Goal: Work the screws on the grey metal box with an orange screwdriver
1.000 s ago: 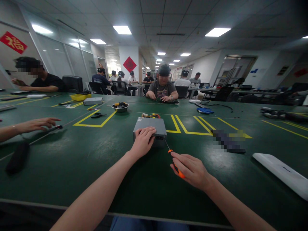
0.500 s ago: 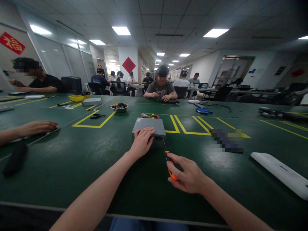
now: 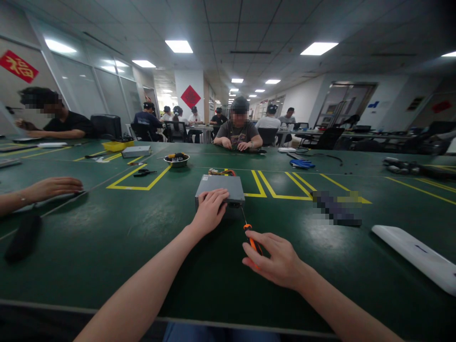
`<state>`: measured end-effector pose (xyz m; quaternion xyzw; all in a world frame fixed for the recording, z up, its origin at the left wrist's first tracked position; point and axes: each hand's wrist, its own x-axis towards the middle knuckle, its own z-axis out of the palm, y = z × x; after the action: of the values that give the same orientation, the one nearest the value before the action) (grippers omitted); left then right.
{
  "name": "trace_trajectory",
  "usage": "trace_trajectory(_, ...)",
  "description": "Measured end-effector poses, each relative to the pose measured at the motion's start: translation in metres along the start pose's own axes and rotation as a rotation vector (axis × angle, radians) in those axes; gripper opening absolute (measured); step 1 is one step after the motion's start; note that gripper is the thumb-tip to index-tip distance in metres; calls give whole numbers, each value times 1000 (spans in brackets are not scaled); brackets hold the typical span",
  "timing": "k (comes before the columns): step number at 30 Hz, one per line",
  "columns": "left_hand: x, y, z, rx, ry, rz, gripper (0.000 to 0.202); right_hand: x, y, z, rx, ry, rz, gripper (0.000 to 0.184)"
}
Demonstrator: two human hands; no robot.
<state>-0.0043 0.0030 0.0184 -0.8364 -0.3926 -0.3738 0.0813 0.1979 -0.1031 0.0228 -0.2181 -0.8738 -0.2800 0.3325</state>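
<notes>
A grey metal computer power supply unit (image 3: 231, 186) sits on the green table before me, a bundle of wires behind it. My left hand (image 3: 211, 209) rests over its near left part, fingers across the top and onto the near face, holding it. In my right hand (image 3: 274, 259) is a screwdriver (image 3: 247, 228) with an orange and black handle, pinched between thumb and fingers. Its thin shaft slants up to the near right corner of the unit; whether the tip sits in a screw is too small to tell.
Behind stands a metal bowl (image 3: 176, 160) with tools. A white case (image 3: 415, 256) and a blurred dark item (image 3: 335, 209) lie to the right. Another person's hand (image 3: 53, 189) and a black object (image 3: 23, 237) are at left. Blue gloves (image 3: 301, 164) lie farther back.
My right hand's fingers have shifted around the screwdriver handle, now covering more of it, and the handle has turned slightly. My left hand and the power supply unit stay put.
</notes>
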Motion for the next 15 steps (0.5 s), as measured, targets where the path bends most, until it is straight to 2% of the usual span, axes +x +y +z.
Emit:
trace_trajectory(6, 0, 0, 1, -1, 4, -9, 30, 2, -2, -5, 69, -93, -26, 33)
trace_trajectory(12, 0, 0, 0, -7, 3, -6, 30, 0, -1, 0, 92, 23, -2, 26)
trace_trajectory(15, 0, 0, 0, -6, 0, -2, 29, -1, -1, 1, 99, 8, 11, 22)
